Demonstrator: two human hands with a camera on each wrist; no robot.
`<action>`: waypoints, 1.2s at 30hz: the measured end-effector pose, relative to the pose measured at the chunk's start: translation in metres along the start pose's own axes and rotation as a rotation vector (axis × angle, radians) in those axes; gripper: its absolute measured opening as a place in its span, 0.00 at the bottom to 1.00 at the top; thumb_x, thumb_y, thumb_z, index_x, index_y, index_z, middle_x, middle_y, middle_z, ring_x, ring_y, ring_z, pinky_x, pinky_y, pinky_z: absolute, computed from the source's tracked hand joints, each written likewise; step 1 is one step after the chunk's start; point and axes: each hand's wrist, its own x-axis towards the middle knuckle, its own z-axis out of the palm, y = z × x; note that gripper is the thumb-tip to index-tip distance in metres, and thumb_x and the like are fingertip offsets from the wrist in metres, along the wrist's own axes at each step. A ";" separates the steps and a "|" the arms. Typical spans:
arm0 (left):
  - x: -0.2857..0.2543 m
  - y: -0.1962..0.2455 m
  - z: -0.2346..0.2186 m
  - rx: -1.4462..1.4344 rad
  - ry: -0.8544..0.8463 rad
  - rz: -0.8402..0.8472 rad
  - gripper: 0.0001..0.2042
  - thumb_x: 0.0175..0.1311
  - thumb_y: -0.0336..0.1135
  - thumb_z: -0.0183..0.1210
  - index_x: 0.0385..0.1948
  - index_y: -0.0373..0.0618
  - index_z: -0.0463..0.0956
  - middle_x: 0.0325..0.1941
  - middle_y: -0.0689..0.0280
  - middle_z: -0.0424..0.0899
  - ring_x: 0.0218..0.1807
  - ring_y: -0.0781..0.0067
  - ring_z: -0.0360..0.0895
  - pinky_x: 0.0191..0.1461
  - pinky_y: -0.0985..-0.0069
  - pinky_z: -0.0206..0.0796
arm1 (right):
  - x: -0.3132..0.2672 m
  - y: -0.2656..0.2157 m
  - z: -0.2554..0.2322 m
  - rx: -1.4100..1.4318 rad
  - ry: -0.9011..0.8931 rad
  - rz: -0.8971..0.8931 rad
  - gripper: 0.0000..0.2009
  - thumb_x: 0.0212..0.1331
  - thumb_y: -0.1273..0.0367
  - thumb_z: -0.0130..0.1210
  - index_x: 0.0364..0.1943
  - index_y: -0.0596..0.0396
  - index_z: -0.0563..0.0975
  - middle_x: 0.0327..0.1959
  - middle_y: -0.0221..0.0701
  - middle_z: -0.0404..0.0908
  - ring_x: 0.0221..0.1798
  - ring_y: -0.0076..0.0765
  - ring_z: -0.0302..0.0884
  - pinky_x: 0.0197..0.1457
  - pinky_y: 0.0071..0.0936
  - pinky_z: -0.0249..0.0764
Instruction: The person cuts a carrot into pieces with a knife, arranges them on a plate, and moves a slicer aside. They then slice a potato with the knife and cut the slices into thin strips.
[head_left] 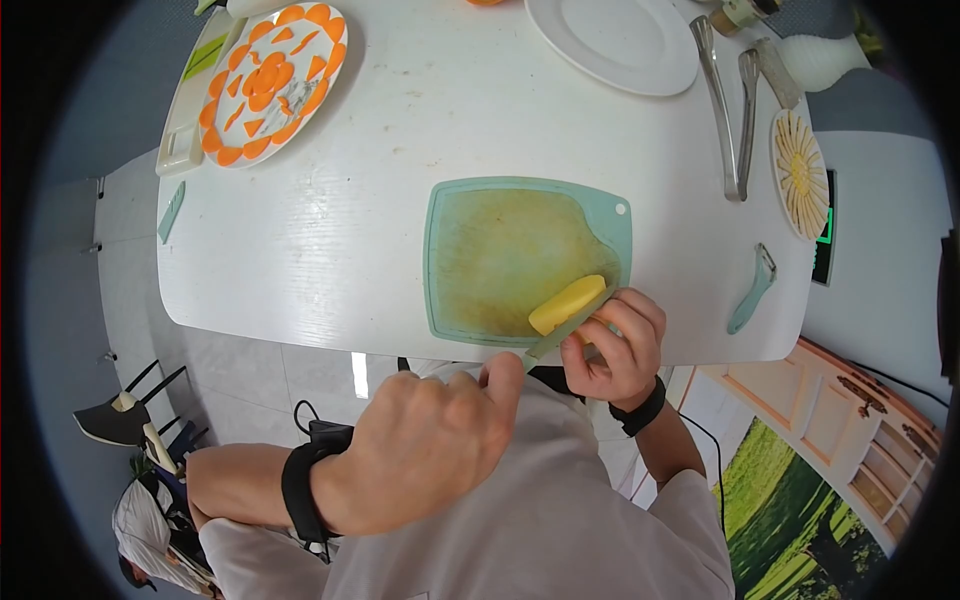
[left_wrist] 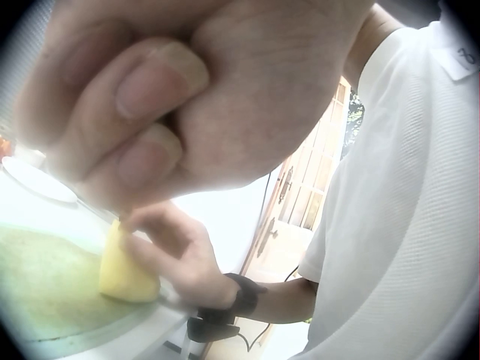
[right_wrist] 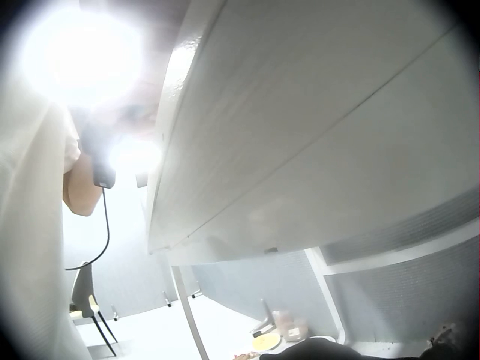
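Observation:
My left hand [head_left: 430, 450] grips a slim knife in a fist; its greenish blade [head_left: 570, 325] points to the upper right. Along the blade lies a smooth, peeled yellow piece of food [head_left: 568, 303], potato-like, at the lower right of the mint cutting board [head_left: 470, 200]. My right hand [head_left: 622, 345] holds the yellow piece with curled fingers and thumb, on the blade's near side. In the left wrist view, the left fist [left_wrist: 180, 105] hides the knife handle, and the right fingers [left_wrist: 157, 251] press against the yellow piece [left_wrist: 124, 274]. The right wrist view shows mainly the table's underside [right_wrist: 300, 135].
A plate with orange slices [head_left: 335, 60] stands at the far left, a white plate [head_left: 620, 50] at the back. Tongs [head_left: 737, 150], a plate of pale sticks [head_left: 805, 205] and a peeler [head_left: 752, 295] lie to the right. A small mint-coloured tool [head_left: 171, 213] sits near the left edge.

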 end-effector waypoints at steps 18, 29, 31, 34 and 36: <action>-0.003 0.000 0.002 -0.002 0.000 -0.001 0.09 0.64 0.28 0.57 0.25 0.43 0.67 0.08 0.71 0.64 0.06 0.74 0.64 0.11 0.73 0.55 | 0.000 0.002 0.000 -0.012 -0.013 -0.030 0.14 0.47 0.75 0.64 0.40 0.52 0.79 0.49 0.34 0.78 0.50 0.47 0.77 0.51 0.37 0.75; -0.003 0.000 0.002 0.012 0.007 -0.003 0.09 0.63 0.27 0.57 0.25 0.43 0.67 0.08 0.71 0.64 0.06 0.74 0.63 0.11 0.73 0.54 | 0.000 0.002 0.000 -0.017 -0.017 -0.031 0.14 0.48 0.74 0.65 0.41 0.52 0.79 0.49 0.34 0.78 0.50 0.47 0.76 0.51 0.37 0.76; -0.003 0.000 0.003 0.010 0.007 -0.001 0.09 0.62 0.27 0.57 0.25 0.43 0.66 0.08 0.71 0.64 0.06 0.74 0.63 0.11 0.73 0.54 | 0.000 0.002 0.000 -0.015 -0.015 -0.034 0.14 0.48 0.74 0.65 0.41 0.52 0.79 0.49 0.34 0.78 0.51 0.47 0.76 0.51 0.37 0.76; -0.003 0.000 0.002 0.012 -0.001 0.004 0.08 0.62 0.26 0.57 0.24 0.44 0.66 0.08 0.71 0.63 0.06 0.75 0.63 0.11 0.73 0.55 | 0.000 0.002 0.000 -0.011 -0.013 -0.037 0.14 0.48 0.74 0.65 0.41 0.52 0.79 0.49 0.34 0.78 0.51 0.47 0.76 0.51 0.37 0.76; -0.003 0.000 0.002 0.017 0.000 0.004 0.09 0.62 0.26 0.57 0.24 0.44 0.66 0.08 0.72 0.62 0.06 0.75 0.63 0.11 0.73 0.55 | 0.000 0.002 0.000 -0.013 -0.013 -0.035 0.14 0.48 0.74 0.65 0.41 0.52 0.79 0.49 0.34 0.78 0.51 0.47 0.76 0.51 0.37 0.76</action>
